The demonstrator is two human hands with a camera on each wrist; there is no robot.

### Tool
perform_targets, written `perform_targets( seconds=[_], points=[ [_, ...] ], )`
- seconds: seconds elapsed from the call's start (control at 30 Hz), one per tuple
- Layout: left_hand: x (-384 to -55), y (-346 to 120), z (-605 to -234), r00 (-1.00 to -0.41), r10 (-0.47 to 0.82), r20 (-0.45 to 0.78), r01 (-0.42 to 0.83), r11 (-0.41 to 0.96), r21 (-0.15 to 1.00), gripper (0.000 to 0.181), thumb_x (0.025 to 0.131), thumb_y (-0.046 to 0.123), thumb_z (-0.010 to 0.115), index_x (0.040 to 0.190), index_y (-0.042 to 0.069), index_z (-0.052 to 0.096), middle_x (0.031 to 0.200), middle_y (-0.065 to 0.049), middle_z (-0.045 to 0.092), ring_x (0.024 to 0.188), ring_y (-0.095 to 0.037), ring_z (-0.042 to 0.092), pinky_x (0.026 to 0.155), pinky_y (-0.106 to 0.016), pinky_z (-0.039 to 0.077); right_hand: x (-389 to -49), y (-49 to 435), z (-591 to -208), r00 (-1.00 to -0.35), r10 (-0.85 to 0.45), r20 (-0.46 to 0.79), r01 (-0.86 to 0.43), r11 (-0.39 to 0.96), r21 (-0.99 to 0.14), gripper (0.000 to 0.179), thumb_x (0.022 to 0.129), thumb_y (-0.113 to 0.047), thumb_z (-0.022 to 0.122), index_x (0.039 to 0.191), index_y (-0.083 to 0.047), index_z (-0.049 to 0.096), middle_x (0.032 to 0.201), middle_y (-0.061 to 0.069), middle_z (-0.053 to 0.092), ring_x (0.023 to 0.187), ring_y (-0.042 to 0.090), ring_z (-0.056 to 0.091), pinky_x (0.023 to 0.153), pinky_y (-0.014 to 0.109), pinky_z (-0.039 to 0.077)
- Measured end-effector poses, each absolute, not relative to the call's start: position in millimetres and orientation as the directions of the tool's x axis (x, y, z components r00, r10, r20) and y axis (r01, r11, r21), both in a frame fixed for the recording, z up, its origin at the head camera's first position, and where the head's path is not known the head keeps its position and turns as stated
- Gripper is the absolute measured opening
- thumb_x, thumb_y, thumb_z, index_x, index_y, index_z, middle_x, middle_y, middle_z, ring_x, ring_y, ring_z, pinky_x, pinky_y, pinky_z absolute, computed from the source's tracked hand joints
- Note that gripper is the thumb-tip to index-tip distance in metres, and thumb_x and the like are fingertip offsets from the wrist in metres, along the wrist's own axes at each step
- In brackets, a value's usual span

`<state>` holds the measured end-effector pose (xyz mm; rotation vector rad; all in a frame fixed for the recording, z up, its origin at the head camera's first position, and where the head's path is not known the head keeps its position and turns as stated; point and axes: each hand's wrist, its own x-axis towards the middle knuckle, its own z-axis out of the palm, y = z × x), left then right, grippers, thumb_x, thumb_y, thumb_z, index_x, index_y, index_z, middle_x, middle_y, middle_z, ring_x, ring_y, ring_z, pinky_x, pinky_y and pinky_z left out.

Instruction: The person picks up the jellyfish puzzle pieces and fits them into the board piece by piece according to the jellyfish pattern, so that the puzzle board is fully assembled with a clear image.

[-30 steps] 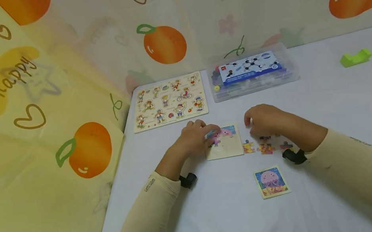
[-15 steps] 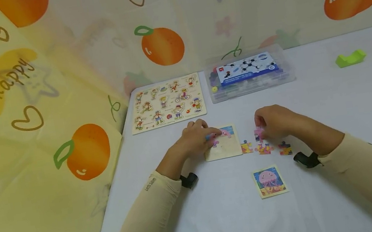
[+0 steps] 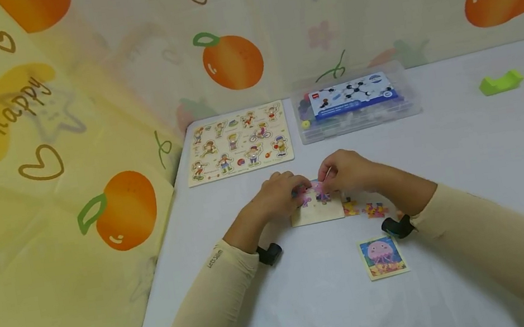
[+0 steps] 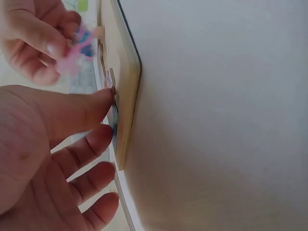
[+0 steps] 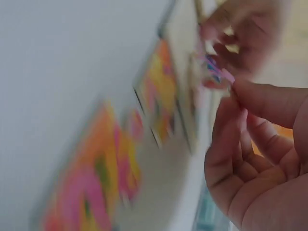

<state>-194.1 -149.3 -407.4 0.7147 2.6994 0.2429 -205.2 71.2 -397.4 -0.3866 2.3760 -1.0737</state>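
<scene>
A pink and blue jigsaw piece (image 3: pixel 321 196) is pinched between thumb and finger of my right hand (image 3: pixel 348 170), held over the wooden puzzle board (image 3: pixel 318 215). It shows blurred in the left wrist view as a pink and blue piece (image 4: pixel 81 50). My left hand (image 3: pixel 278 194) rests its thumb and fingertips on pieces at the board's upper left; the left wrist view has the thumb (image 4: pixel 91 107) against them. Part of those pieces is hidden by the fingers. Right of the board lie loose yellow and pink jigsaw pieces (image 3: pixel 375 210), one partly behind my right wrist.
A jellyfish picture card (image 3: pixel 383 258) lies nearer the front. Behind the board are a wooden figure puzzle (image 3: pixel 239 144) and a clear plastic box (image 3: pixel 359 120) of molecule parts. A green curved block (image 3: pixel 501 82) sits at the far right.
My right hand has picked up the pink and blue piece from among the loose ones and carried it left over the board. The left hand has stayed on the board.
</scene>
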Motion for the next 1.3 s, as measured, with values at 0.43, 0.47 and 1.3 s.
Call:
perform_targets(
  seconds=[0.43, 0.47, 1.3],
  points=[
    [-194, -143, -405, -0.825, 0.484, -0.291, 0.399, 0.864, 0.306, 0.042, 0.094, 0.035, 0.073, 0.131, 0.020, 0.061, 0.116, 0.001, 0.061, 0.114, -0.021, 0.051, 0.098, -0.042, 0.043, -204, 46, -401, -0.878, -0.419, -0.231, -0.217, 0.779, -0.588, 0.012, 0.089, -0.019, 0.074, 0.095, -0.009, 0.073, 0.092, 0.006, 0.068, 0.089, 0.025, 0.059, 0.079, 0.036, 0.048],
    [-195, -144, -405, -0.825, 0.482, -0.294, 0.397, 0.866, 0.305, 0.042, 0.094, 0.035, 0.074, 0.131, 0.020, 0.061, 0.116, 0.001, 0.061, 0.114, -0.021, 0.051, 0.098, -0.042, 0.043, -205, 45, -401, -0.879, -0.416, -0.233, -0.216, 0.783, -0.583, 0.013, 0.089, -0.020, 0.075, 0.095, -0.009, 0.072, 0.091, 0.006, 0.067, 0.089, 0.025, 0.059, 0.079, 0.036, 0.048],
    [-194, -140, -402, -0.816, 0.500, -0.290, 0.466, 0.866, 0.184, 0.039, 0.096, 0.035, 0.070, 0.132, 0.023, 0.061, 0.116, 0.000, 0.060, 0.108, -0.022, 0.050, 0.092, -0.040, 0.044, -210, 67, -391, -0.865, -0.418, -0.277, -0.253, 0.841, -0.479, 0.024, 0.091, -0.022, 0.073, 0.110, -0.008, 0.067, 0.094, 0.008, 0.066, 0.088, 0.026, 0.059, 0.081, 0.042, 0.048]
  ],
)
